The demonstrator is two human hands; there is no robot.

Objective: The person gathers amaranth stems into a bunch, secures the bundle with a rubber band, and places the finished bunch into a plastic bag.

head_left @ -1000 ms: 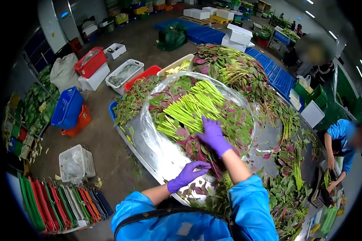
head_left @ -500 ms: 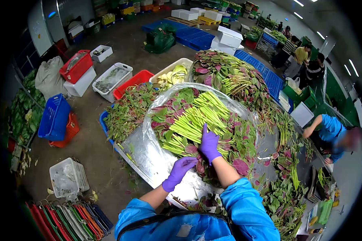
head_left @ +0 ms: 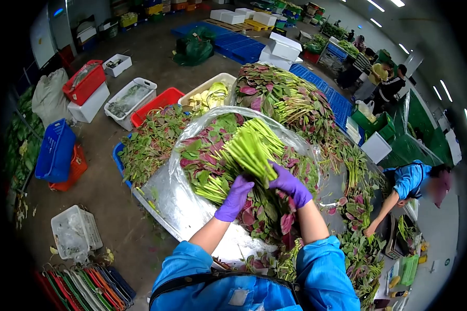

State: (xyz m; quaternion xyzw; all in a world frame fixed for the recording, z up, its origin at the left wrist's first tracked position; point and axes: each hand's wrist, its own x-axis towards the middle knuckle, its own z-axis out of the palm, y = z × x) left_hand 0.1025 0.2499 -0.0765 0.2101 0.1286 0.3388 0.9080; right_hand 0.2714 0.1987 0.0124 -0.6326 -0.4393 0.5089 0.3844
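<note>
A bunch of green stems with red-green leaves [head_left: 250, 154] is lifted off the pile, its cut ends up and its leaves hanging toward me. My right hand [head_left: 289, 184], in a purple glove, is closed round the right side of the bunch. At the bunch's lower left, my left hand [head_left: 235, 197], also gloved, has its fingers bent against the stems; its fingertips are partly hidden. Beneath lies a round heap of the same leafy stems [head_left: 205, 155] inside a clear plastic bag [head_left: 179, 199] on the metal table [head_left: 163, 194].
Leafy piles [head_left: 285, 98] lie behind and right of the bag, with more loose greens [head_left: 153, 147] at the left. A co-worker's arm [head_left: 384, 211] reaches onto the table at the right. Red [head_left: 163, 101] and cream [head_left: 194, 93] crates stand behind; a white basket [head_left: 88, 228] sits on the floor.
My right hand has raised a bunch from the heap and tilted it. My left hand has come up against it. The co-worker has reached down to the greens at the right.
</note>
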